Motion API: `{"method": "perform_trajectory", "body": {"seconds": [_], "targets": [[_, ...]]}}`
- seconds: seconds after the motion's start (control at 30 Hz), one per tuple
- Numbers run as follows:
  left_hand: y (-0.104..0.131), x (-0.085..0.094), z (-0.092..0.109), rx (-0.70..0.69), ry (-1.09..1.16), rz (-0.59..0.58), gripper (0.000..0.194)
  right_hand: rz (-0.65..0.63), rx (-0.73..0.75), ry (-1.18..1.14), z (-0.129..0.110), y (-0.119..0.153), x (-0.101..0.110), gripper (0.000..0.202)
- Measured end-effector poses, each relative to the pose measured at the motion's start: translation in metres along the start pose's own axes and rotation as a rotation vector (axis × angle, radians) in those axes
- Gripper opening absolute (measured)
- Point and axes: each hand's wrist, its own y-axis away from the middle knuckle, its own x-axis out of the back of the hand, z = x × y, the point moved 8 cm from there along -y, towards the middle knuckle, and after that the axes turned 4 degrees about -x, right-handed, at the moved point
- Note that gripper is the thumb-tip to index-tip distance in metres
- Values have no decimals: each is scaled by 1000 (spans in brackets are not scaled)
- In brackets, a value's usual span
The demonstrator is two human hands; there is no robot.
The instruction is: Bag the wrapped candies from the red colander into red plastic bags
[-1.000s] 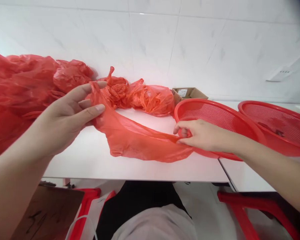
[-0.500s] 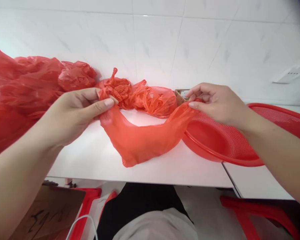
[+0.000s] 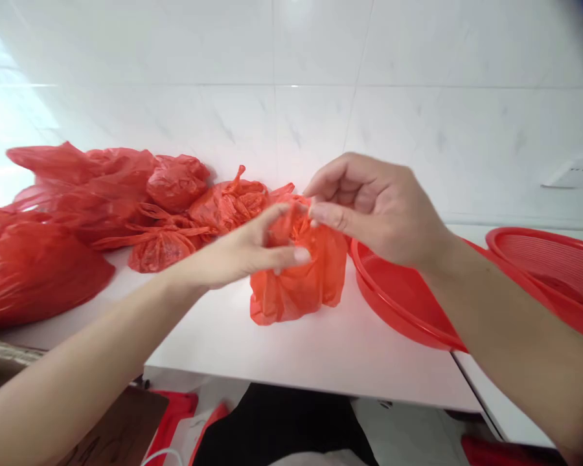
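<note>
A thin red plastic bag (image 3: 296,288) hangs bunched just over the white table, its top gathered between my two hands. My right hand (image 3: 369,207) pinches the gathered top between thumb and fingertips. My left hand (image 3: 265,243) is at the bag's left side, thumb and index finger spread apart around the bag's upper part; the other fingers are partly hidden behind it. The bag's lower part looks crumpled, and its contents cannot be made out.
Several filled red bags (image 3: 43,265) lie along the wall on the left and middle of the white table (image 3: 282,356). Red plastic baskets (image 3: 398,310) stand on the right. A cardboard box (image 3: 121,421) is below the table's edge at the lower left.
My hands have come together from wide apart, and the bag stretched between them is now gathered and folded. My left hand has loosened its pinch. The view has shifted left and up.
</note>
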Motion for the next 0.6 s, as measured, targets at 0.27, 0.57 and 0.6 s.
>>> {"method": "perform_trajectory", "body": {"seconds": [0.27, 0.57, 0.6], "targets": [[4, -19, -24, 197, 20, -46, 37, -10, -20, 5, 14, 3, -28, 19], [13, 0, -32, 204, 206, 71, 44, 115, -154, -48, 34, 36, -27, 10], [14, 1, -29, 182, 200, 64, 41, 109, -136, -78, 26, 40, -27, 11]]}}
